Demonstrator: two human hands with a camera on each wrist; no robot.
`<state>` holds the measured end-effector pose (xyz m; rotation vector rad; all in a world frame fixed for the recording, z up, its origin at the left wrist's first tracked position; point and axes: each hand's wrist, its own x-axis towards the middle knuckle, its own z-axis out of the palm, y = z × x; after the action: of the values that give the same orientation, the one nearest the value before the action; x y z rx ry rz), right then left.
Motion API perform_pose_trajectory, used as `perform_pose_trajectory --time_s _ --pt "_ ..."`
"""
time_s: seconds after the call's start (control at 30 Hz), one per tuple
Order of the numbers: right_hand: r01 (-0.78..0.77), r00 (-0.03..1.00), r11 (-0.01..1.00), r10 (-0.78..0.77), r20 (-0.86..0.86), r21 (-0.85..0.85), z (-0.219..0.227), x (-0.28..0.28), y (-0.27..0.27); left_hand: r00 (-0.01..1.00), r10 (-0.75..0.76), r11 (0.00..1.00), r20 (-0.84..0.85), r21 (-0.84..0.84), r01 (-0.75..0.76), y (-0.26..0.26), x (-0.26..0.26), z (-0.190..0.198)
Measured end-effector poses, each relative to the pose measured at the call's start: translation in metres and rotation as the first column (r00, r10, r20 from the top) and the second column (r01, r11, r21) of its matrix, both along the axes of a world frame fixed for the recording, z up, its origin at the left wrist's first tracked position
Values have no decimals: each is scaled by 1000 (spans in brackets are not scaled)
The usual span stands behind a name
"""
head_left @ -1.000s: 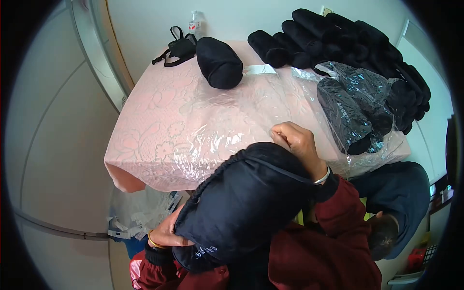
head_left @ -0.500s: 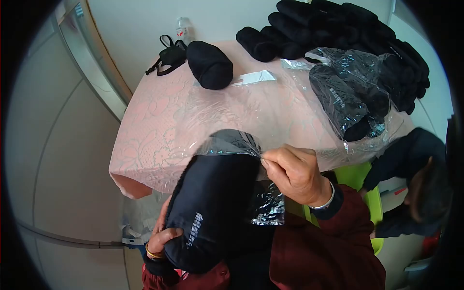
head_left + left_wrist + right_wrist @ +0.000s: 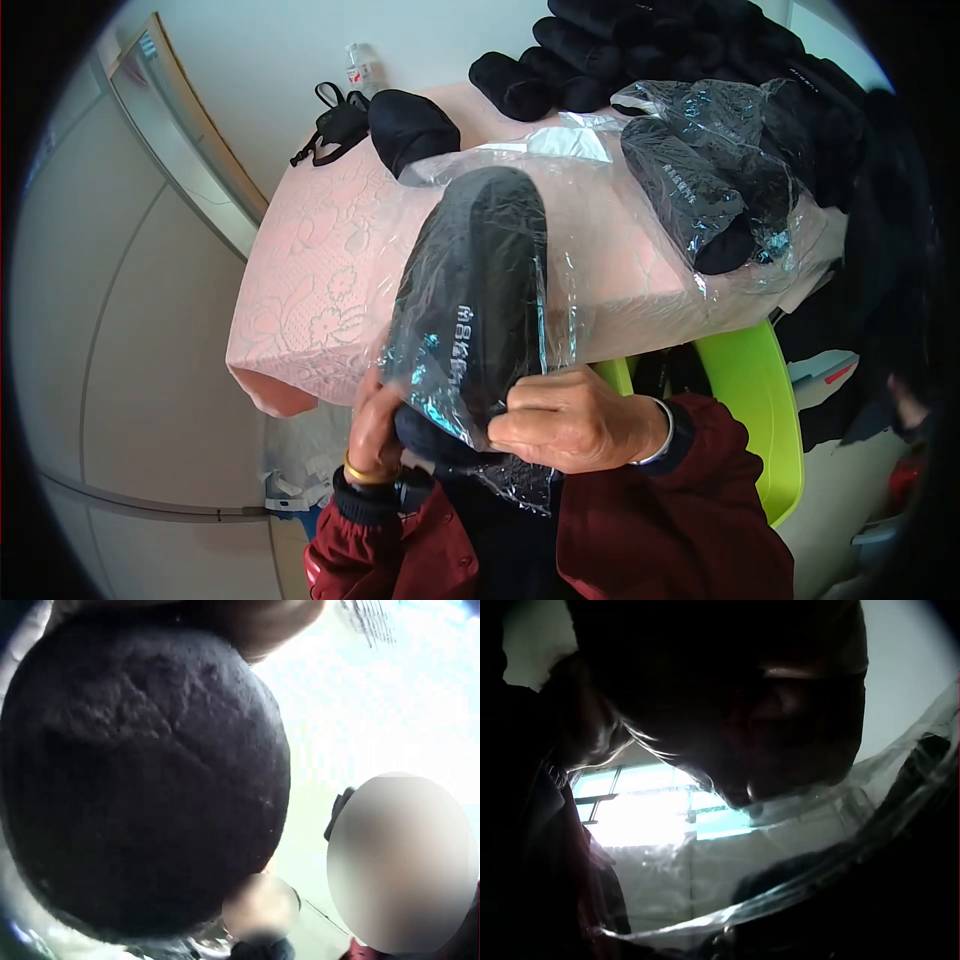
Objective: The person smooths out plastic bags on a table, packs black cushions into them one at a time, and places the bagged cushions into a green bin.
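A black cylindrical fabric bundle (image 3: 495, 240) with white lettering points away over the table edge, mostly inside a clear plastic bag (image 3: 432, 405). My left hand (image 3: 375, 435) grips the bundle's near end, left of the bag's mouth. With curled fingers and thumb, my right hand (image 3: 575, 420) pinches the bag's edge at the near right of the bundle. The round black end of the bundle (image 3: 142, 787) fills much of the left wrist view. In the dark right wrist view, clear film (image 3: 780, 892) stretches below the right hand (image 3: 802, 727).
A pink patterned tablecloth (image 3: 290, 290) covers the table. On it lie another black bundle (image 3: 412, 135), a black strapped pouch (image 3: 342, 125), bagged bundles (image 3: 690, 190) and a pile of black rolls (image 3: 650, 45). A green bin (image 3: 755, 400) stands below; a person in dark clothes (image 3: 885, 250) is at right.
The bundle has swung upright, far end away from me, and the bag now covers most of it. My right hand has drawn the bag's edge toward me. The person at right has moved.
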<state>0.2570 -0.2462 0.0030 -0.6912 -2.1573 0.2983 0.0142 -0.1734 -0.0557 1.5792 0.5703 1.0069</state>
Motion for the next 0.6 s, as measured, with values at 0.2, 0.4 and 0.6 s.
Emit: perform_pose_trajectory --time_s 0.2,0.4,0.6 --pt "298 936 953 -282 -212 46 -26 46 -6 950 214 848 228 -527 -64 19 25 6" --pt "-3 598 654 -606 -526 -756 -114 56 -35 984 152 987 93 -69 -146 -12 14 -6" --pt "-650 500 340 -484 -719 -680 -102 24 -16 871 363 830 -330 540 -141 -22 15 -20"
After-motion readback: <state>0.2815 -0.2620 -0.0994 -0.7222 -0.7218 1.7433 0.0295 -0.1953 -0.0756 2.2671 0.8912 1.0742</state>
